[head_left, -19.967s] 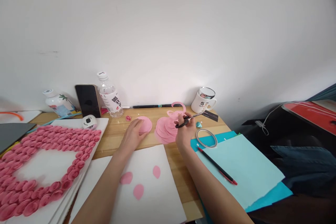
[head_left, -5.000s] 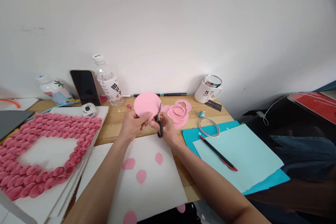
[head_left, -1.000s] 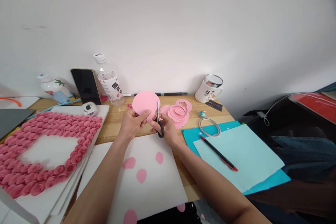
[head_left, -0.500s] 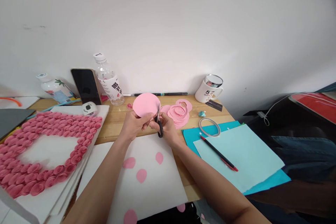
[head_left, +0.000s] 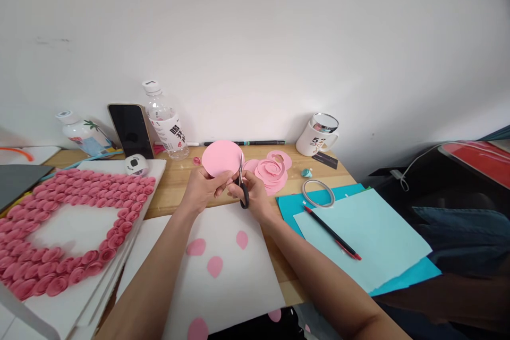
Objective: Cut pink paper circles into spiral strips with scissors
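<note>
My left hand (head_left: 205,188) pinches a pink paper circle (head_left: 221,158) by its lower edge and holds it upright above the wooden desk (head_left: 175,191). My right hand (head_left: 255,196) grips small black-handled scissors (head_left: 241,183), blades pointing up into the circle's right edge. Just right of them lies a pile of pink spiral-cut circles (head_left: 271,170). Below my hands a white sheet (head_left: 223,271) carries pink petal-shaped scraps (head_left: 215,265).
A white board with a frame of pink paper roses (head_left: 75,223) lies at left. A phone (head_left: 130,130), two bottles (head_left: 165,122) and a mug (head_left: 321,135) stand along the wall. A tape ring (head_left: 316,193), red-black pencil (head_left: 332,234) and blue sheets (head_left: 366,239) lie at right.
Over the last second the pink circle has turned slightly in my left hand while the scissors stay at its right edge. Twenty seconds ago the circle lay flat on the desk.
</note>
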The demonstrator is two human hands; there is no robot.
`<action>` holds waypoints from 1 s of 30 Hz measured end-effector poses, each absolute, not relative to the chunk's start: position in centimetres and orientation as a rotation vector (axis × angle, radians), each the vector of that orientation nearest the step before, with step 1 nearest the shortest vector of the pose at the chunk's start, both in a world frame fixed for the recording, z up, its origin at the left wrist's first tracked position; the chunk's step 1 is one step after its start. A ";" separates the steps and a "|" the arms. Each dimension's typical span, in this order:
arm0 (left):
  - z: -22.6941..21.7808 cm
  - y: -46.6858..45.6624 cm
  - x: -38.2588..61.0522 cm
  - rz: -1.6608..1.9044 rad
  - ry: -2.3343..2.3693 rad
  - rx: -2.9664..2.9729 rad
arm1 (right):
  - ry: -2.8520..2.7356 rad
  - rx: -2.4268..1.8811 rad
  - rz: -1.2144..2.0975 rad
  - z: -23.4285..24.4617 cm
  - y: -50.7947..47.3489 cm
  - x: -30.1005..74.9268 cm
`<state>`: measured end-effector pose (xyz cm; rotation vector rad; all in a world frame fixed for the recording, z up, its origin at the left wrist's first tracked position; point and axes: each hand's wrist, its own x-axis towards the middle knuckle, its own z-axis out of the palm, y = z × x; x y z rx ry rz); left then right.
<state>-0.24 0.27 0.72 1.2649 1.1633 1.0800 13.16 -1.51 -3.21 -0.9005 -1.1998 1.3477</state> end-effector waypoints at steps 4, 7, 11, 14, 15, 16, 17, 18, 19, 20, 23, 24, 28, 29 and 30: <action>0.6 0.4 -0.3 1.088 1.167 1.257 | -1.190 -0.911 1.358 -3.5 -1.5 13.1; 0.6 0.4 -0.3 1.103 1.167 1.242 | -1.174 -0.906 1.373 -3.5 -1.5 13.1; 0.6 0.5 -0.4 1.138 1.140 1.207 | -1.141 -0.887 1.404 -3.5 -1.5 13.1; 0.5 0.6 -0.4 1.172 1.099 1.163 | -1.131 -0.892 1.418 -3.5 -1.6 13.0; 0.5 0.6 -0.4 1.179 1.091 1.155 | -1.134 -0.899 1.419 -3.5 -1.6 12.9; 0.5 0.6 -0.4 1.182 1.090 1.151 | -1.139 -0.908 1.419 -3.5 -1.7 12.9; 0.4 0.6 -0.3 1.184 1.092 1.151 | -1.144 -0.916 1.421 -3.5 -1.7 12.8; 0.4 0.6 -0.3 1.187 1.101 1.152 | -1.150 -0.921 1.422 -3.4 -1.8 12.8; 0.3 0.6 -0.2 1.193 1.116 1.153 | -1.154 -0.924 1.422 -3.4 -1.8 12.7; 0.2 0.6 -0.2 1.197 1.133 1.155 | -1.161 -0.917 1.423 -3.3 -1.8 12.7; 0.2 0.6 -0.1 1.179 1.180 1.153 | -1.186 -0.897 1.394 -3.2 -1.8 12.6; 0.2 0.6 -0.1 1.161 1.182 1.157 | -1.194 -0.896 1.374 -3.2 -1.8 12.7; 0.2 0.5 -0.1 1.105 1.169 1.195 | -1.205 -0.893 1.299 -3.1 -1.7 12.8; 0.2 0.5 -0.1 1.103 1.167 1.205 | -1.205 -0.892 1.290 -3.0 -1.7 12.8; 0.2 0.5 -0.1 1.105 1.164 1.213 | -1.206 -0.892 1.286 -2.9 -1.7 12.8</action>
